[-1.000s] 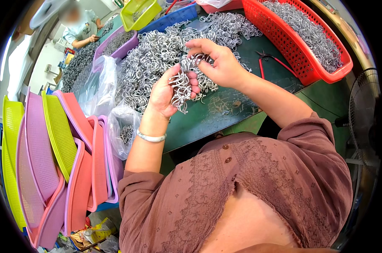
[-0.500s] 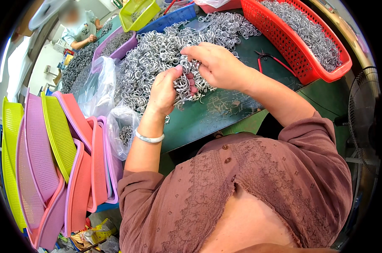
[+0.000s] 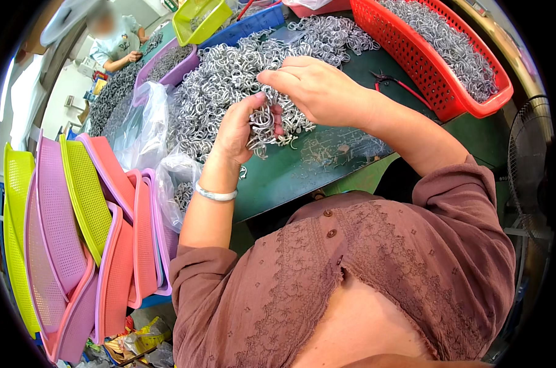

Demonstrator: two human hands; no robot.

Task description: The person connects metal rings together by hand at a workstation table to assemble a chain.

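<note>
A big heap of silvery curved metal pieces [image 3: 223, 80], like small open rings or hooks, covers the dark green table. My left hand [image 3: 234, 132] is cupped around a handful of these metal rings [image 3: 262, 122], its thumb on top and fingertips showing behind them. Just above that handful, my right hand [image 3: 318, 92] is held with thumb and index finger closed together over the heap. Its other fingers curl under, and whatever sits between the fingertips is hidden.
A red basket [image 3: 407, 52] full of the same pieces stands at the right, beside red-handled pliers [image 3: 403, 86]. Stacked plastic baskets [image 3: 100, 214] fill the left, next to a clear plastic bag [image 3: 149, 129]. A co-worker [image 3: 115, 40] sits at the far left. A fan [image 3: 529, 165] stands right.
My right hand has shifted slightly left and its fingertips have drawn together. My left hand has barely moved and still holds the metal rings.
</note>
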